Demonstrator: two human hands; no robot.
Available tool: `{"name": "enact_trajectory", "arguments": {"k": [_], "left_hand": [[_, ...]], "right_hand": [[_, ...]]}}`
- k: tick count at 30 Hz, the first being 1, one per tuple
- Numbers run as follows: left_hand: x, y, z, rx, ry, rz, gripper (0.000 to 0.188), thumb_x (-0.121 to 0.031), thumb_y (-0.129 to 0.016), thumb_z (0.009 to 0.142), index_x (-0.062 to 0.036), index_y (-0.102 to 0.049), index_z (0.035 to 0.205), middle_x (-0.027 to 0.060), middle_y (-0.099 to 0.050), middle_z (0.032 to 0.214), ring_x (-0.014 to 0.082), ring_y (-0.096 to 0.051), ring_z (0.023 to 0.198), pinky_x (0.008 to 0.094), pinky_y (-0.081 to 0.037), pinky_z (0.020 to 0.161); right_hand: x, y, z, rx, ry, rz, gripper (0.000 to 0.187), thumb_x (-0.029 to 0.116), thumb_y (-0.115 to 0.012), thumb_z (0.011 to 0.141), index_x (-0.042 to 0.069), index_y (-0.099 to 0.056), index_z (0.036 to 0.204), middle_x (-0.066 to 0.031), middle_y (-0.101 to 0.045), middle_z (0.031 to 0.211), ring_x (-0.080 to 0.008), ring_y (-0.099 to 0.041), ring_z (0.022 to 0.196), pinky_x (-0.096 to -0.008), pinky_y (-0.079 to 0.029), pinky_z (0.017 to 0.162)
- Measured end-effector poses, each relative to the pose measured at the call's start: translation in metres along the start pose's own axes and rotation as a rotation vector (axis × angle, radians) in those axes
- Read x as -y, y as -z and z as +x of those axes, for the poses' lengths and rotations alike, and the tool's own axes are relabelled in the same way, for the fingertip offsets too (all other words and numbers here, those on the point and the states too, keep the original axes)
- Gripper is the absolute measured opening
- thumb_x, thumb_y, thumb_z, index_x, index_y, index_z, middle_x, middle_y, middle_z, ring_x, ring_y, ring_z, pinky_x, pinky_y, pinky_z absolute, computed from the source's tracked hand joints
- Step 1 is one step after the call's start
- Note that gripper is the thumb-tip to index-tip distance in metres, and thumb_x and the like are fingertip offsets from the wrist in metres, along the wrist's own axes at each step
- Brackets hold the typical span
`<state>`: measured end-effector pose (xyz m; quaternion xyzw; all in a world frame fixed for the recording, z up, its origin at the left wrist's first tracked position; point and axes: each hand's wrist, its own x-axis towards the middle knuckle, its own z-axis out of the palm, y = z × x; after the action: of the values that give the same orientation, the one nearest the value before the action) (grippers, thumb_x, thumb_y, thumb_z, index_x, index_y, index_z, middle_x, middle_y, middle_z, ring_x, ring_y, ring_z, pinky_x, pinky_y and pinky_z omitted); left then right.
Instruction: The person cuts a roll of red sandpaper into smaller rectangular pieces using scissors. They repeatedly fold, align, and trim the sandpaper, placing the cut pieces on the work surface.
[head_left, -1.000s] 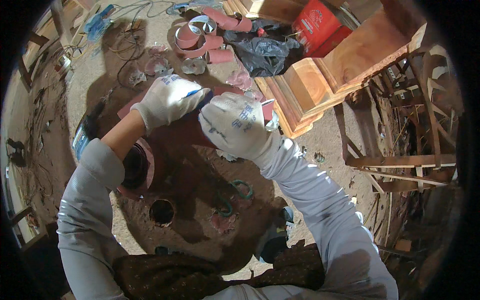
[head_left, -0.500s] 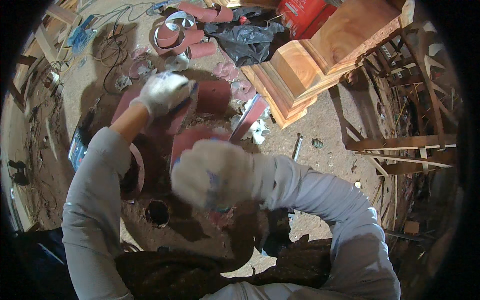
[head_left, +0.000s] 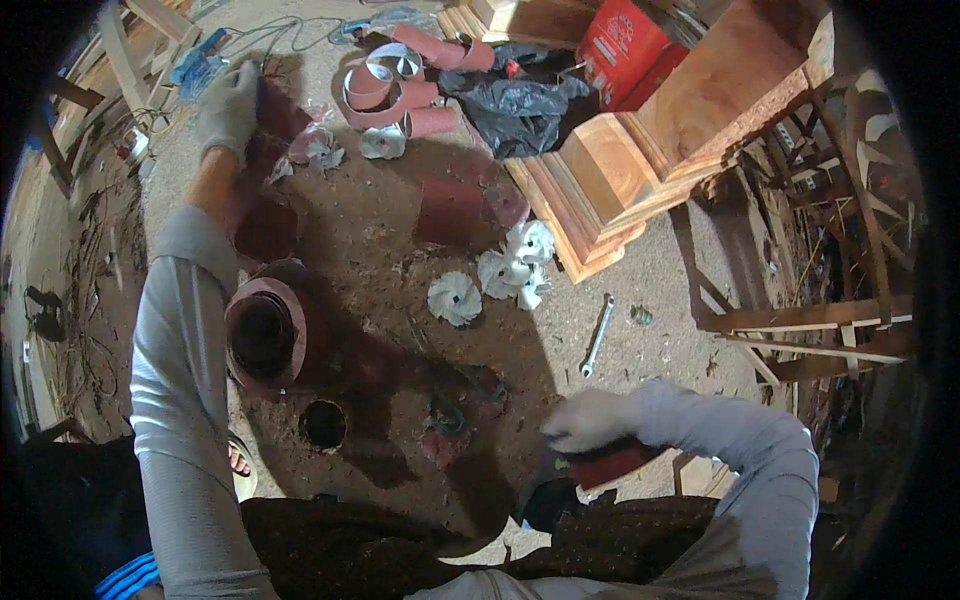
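Two gloved hands well apart, sandpaper pieces at both

Left hand [head_left: 228,108]: far forward and out to the left, in a pale knit glove. Fingers point away from the body. A dark red sandpaper sheet [head_left: 282,120] lies against its right side; cannot tell whether the fingers grip it or only touch it, nor how far they are open.

Right hand [head_left: 590,420]: much nearer the body, gloved, motion-blurred. Fingers look curled closed over the top of a dark red sandpaper strip [head_left: 612,464], which hangs just below the hand. Finger detail lost in blur.

Nearer the body than the left hand: a square sandpaper piece [head_left: 267,230], then an upright sandpaper roll [head_left: 299,335], its hollow end facing up. To the right of the left hand: loose sandpaper curls [head_left: 418,95], a black plastic bag [head_left: 520,105], a red container [head_left: 622,50].

Between the hands, on the dusty ground: a flat sandpaper piece [head_left: 446,212], and several white petalled discs [head_left: 455,298], some clustered and overlapping. Left of the right hand: a small green loop [head_left: 450,415], kind unclear.

Just ahead of the right hand: a metal wrench [head_left: 598,335]. Farther ahead: a stepped, moulded wooden piece [head_left: 610,160].
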<state>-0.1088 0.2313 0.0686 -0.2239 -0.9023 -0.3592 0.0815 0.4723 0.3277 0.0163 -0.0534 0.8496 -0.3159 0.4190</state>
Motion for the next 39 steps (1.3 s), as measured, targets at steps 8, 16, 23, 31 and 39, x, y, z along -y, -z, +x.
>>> {"name": "enact_trajectory", "arguments": {"k": [8,16,23,31,39], "left_hand": [[-0.070,0.014,-0.033,-0.112,-0.310,-0.007,0.052,-0.054,-0.045,0.098,-0.0105,-0.071,0.105,0.0236,-0.069,0.103,0.0429,-0.066,0.096,0.0508,-0.050,0.084],[-0.186,0.031,-0.103,-0.631,-1.101,-0.150,0.014,-0.020,-0.065,0.092,-0.0112,-0.073,0.101,0.0070,-0.073,0.094,0.0294,-0.069,0.072,0.0382,-0.055,0.058],[-0.191,0.102,-0.071,0.483,-0.869,-0.409,0.050,-0.036,-0.070,0.090,-0.0026,-0.060,0.127,0.0185,-0.068,0.109,0.0273,-0.065,0.104,0.0360,-0.049,0.094],[-0.167,0.127,-0.085,0.630,-0.575,-0.243,0.049,-0.040,-0.074,0.086,-0.0006,-0.067,0.115,0.0102,-0.071,0.097,0.0161,-0.065,0.088,0.0349,-0.051,0.085],[-0.192,0.098,-0.101,0.381,-0.834,-0.138,0.033,-0.029,-0.065,0.093,-0.0012,-0.068,0.111,0.0188,-0.070,0.099,0.0345,-0.067,0.091,0.0389,-0.051,0.083]], "right_hand": [[-0.021,0.108,-0.008,-0.892,-0.076,-0.512,0.066,0.036,-0.069,0.088,0.003,-0.049,0.142,-0.0198,-0.064,0.120,-0.0397,-0.065,0.099,-0.0471,-0.051,0.085],[0.110,0.271,0.012,-1.221,0.512,0.574,0.053,0.033,-0.074,0.090,-0.004,-0.061,0.125,-0.0096,-0.069,0.111,-0.0154,-0.062,0.092,-0.0299,-0.050,0.085],[0.098,0.310,-0.056,-1.255,0.335,0.372,0.030,0.025,-0.068,0.094,-0.001,-0.069,0.110,-0.0011,-0.067,0.086,-0.0064,-0.057,0.076,-0.0260,-0.047,0.067],[0.059,0.297,-0.115,-1.436,0.399,0.585,0.034,0.022,-0.068,0.095,0.002,-0.065,0.123,-0.0021,-0.069,0.103,-0.0078,-0.065,0.087,-0.0231,-0.052,0.076],[0.031,0.292,-0.117,-1.609,0.397,0.512,0.029,0.018,-0.069,0.095,0.002,-0.066,0.119,-0.0021,-0.070,0.098,-0.0068,-0.062,0.080,-0.0235,-0.051,0.072]]}}
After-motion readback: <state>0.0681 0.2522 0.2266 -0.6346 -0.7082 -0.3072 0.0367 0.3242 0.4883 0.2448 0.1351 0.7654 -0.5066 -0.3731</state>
